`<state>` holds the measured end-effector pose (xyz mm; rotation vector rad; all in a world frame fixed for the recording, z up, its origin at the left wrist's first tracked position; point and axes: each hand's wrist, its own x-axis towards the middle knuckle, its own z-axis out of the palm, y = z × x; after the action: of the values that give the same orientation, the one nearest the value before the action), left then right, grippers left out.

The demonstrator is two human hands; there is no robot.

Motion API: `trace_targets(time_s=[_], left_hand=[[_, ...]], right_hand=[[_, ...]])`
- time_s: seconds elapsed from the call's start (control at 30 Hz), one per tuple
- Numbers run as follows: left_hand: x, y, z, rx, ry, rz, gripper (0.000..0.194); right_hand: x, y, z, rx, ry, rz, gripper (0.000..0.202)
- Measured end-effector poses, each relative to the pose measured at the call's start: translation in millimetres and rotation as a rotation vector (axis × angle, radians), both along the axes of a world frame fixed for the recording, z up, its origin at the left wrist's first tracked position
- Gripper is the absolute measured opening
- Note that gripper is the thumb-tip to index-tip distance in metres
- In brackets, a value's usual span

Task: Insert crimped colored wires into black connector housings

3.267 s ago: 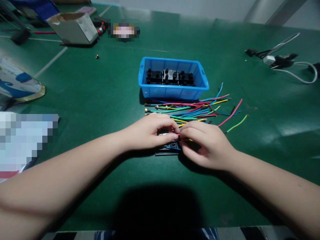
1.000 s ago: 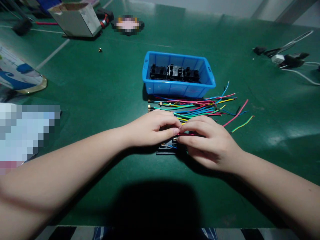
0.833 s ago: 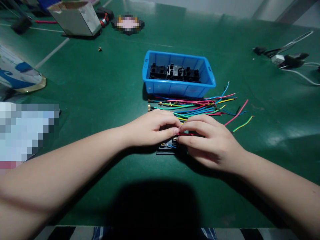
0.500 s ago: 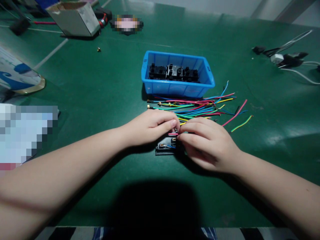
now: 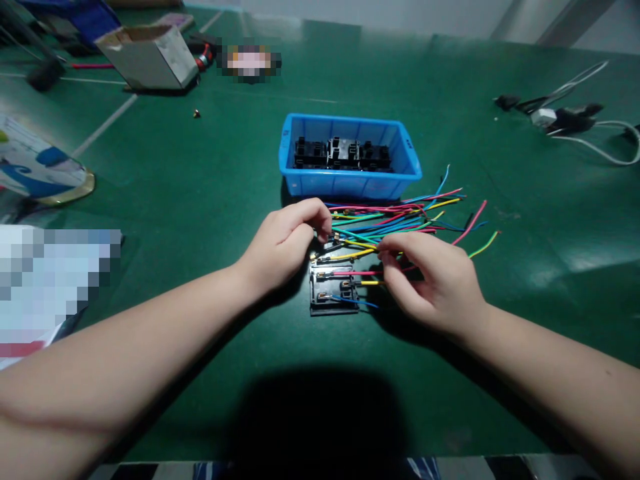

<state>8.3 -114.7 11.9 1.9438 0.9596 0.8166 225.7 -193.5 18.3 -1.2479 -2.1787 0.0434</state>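
A black plastic socket plate (image 5: 334,308) lies on the green table with metal terminals in it. Pink, yellow and blue wires run from it to the right. My right hand (image 5: 433,280) pinches a yellow wire (image 5: 357,255) near its right part, just above the plate. The terminal on that wire points left, over the plate's far edge. My left hand (image 5: 285,240) is curled beside the wire ends, left of the plate; whatever may be between its fingertips is hidden. Beyond both hands lies a bundle of coloured wires (image 5: 395,222) with brass terminals.
A blue bin (image 5: 350,185) with several black plastic parts stands behind the wires. A small brass piece (image 5: 197,114) and an open carton (image 5: 163,63) are at the back left. Plugs with cables (image 5: 565,120) lie at the right; a printed bag (image 5: 45,167) is at the left.
My hands have moved apart from over the plate, uncovering it and its wires. The left hand has shifted left and up; the right hand now has a yellow wire at its fingertips.
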Motion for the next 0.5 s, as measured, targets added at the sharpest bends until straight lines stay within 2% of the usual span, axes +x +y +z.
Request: trace_targets(time_s=[0.27,0.5], left_hand=[[1.4,-2.3,3.2,0.035,0.049,0.02,0.019],[1.3,-2.2,5.9,0.066,0.113,-0.021,0.02]], right_hand=[[-1.1,2.3,2.0,-0.024,-0.249,0.268,0.017],[-1.2,2.0,2.6,-0.031,-0.221,0.31,0.016]])
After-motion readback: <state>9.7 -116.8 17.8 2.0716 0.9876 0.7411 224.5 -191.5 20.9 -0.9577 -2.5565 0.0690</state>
